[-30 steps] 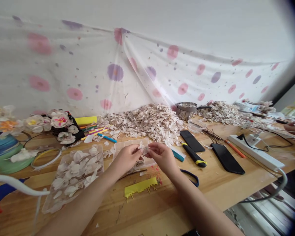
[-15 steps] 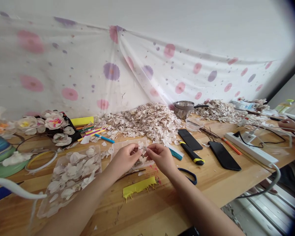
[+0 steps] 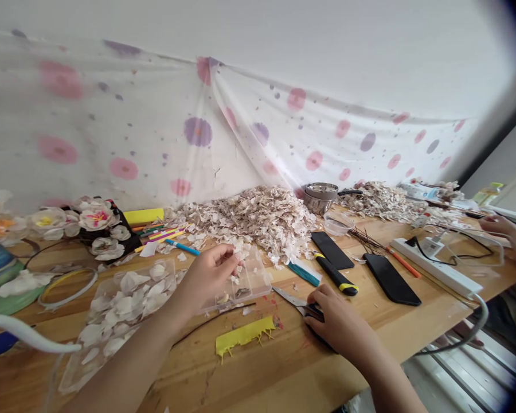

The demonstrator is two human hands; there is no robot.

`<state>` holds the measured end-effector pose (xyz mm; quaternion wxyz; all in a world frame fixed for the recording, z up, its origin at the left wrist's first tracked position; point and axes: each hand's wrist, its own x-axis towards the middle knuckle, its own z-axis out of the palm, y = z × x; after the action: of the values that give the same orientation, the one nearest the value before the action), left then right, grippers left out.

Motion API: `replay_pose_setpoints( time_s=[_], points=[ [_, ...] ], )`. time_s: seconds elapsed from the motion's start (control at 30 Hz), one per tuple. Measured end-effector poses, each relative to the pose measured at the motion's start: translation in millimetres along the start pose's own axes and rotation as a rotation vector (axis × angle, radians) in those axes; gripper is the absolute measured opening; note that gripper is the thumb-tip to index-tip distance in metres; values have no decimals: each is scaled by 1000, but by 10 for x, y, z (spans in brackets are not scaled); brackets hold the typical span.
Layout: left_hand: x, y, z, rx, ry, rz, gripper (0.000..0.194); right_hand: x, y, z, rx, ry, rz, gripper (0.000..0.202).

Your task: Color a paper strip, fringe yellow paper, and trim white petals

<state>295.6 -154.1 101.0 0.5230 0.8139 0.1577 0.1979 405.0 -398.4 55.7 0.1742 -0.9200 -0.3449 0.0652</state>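
My left hand (image 3: 215, 272) pinches a small whitish petal (image 3: 239, 248) above a clear compartment box (image 3: 258, 274). A few petal bits lie in the box's near compartments. My right hand (image 3: 333, 315) is closed round the dark handles of a pair of scissors (image 3: 290, 297), whose blades lie low over the table and point left toward the box. In front of the hands lies a yellow strip (image 3: 245, 337) with a fringed edge. A thin dark stem (image 3: 210, 322) rests between the strip and the box.
A clear tray of larger petals (image 3: 124, 304) is on the left, near petal flowers (image 3: 98, 221). Behind the box rises a petal heap (image 3: 258, 215). Rightward lie two black phones (image 3: 391, 279), a black-yellow cutter (image 3: 335, 274) and a power strip (image 3: 438, 267). Another person's hand (image 3: 507, 229) is at far right.
My right hand has let go of the petal, moved right and down, and taken hold of the scissors. My left hand keeps the petal and has shifted slightly left.
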Motion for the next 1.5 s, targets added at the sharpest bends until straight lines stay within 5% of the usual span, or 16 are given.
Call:
replay_pose_setpoints(
  time_s=[0.17,0.4,0.53,0.67,0.87,1.0,1.07,1.13,1.27,1.5],
  points=[
    [-16,124,-139,-102,94,-51,28,-116,276,95,120,-10,-6,31],
    [-20,177,-288,-179,224,-66,28,-113,370,17,-3,-84,-86,19],
    [-32,213,-297,-171,220,-42,29,-81,374,12,-24,-120,0,11],
    [-58,245,-294,-161,216,-32,30,-72,368,24,521,-60,92,25],
    [-130,317,-271,-177,191,7,26,-19,-128,131,1297,256,-135,46],
    [-160,346,-280,-183,216,27,23,179,-538,74,1352,-8,-404,60],
    [-159,345,-288,-168,234,36,23,311,-726,31,1340,-238,-416,59],
    [-154,335,-293,-151,239,44,24,428,-892,45,1371,-313,-355,48],
    [-153,298,-290,-88,232,61,25,555,-1045,294,1390,-252,-333,47],
    [-123,248,-174,-17,181,31,24,535,-883,614,1329,-315,-368,52]
  ],
)
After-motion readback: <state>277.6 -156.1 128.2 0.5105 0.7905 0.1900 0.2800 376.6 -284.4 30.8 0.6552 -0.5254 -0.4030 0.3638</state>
